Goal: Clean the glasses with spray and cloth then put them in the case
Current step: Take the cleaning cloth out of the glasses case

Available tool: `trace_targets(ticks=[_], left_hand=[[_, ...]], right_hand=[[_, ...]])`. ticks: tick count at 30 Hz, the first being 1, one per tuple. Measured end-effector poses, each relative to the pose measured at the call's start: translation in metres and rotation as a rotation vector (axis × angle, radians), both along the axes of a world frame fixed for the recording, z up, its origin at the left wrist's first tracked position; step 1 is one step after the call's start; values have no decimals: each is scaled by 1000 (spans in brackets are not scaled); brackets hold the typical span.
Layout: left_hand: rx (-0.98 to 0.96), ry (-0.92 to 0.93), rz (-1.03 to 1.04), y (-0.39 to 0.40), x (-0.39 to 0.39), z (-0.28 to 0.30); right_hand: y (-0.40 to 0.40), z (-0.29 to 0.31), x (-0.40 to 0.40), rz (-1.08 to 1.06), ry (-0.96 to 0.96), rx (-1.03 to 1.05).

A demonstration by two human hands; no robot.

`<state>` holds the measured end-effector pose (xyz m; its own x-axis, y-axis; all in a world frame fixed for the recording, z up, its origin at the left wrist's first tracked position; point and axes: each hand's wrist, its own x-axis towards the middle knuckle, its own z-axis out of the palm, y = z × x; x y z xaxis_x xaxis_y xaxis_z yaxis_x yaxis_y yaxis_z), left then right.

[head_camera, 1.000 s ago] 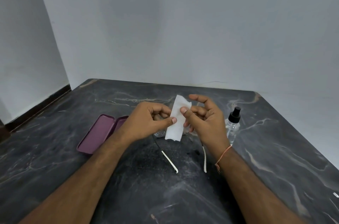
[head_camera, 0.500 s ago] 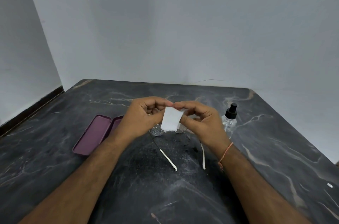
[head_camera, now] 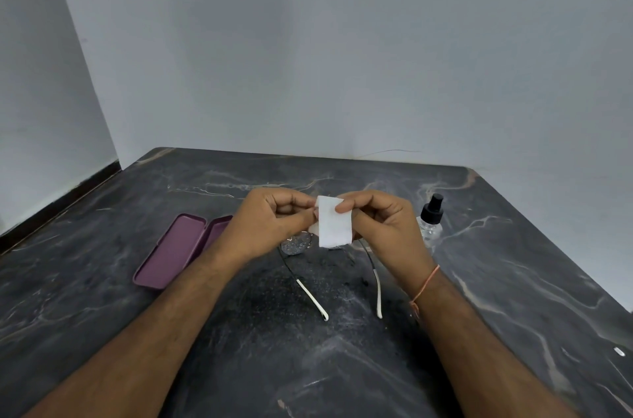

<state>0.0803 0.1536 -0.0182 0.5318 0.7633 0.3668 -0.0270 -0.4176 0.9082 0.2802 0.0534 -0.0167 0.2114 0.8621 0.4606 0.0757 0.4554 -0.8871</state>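
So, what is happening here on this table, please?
A person holds a small white cloth between the left hand and the right hand, above the glasses lying on the dark table. The purple case lies open to the left; the spray bottle stands to the right.

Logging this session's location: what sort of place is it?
Probably a plain room at home: a dark marble table in a corner of bare grey walls, holding only a case and spray bottle.

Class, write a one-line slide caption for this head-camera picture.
Both hands hold a white cloth over glasses between an open case and a spray bottle.
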Motion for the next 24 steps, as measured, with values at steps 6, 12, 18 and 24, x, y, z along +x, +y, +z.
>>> trace_targets(ticks=[6,12,18,24], left_hand=[[-95,16,-25,1,2,-3],[-107,25,-85,-3,1,-1],[-138,-11,-115,-7,1,3],[-123,-15,-68,-5,2,0]], right_hand=[[2,-1,-1,-43,-35,-21],[4,-3,-2,-66,-16,-10],[5,-6,-2,-102,-62,3],[3,-6,-2,-113,-117,14]])
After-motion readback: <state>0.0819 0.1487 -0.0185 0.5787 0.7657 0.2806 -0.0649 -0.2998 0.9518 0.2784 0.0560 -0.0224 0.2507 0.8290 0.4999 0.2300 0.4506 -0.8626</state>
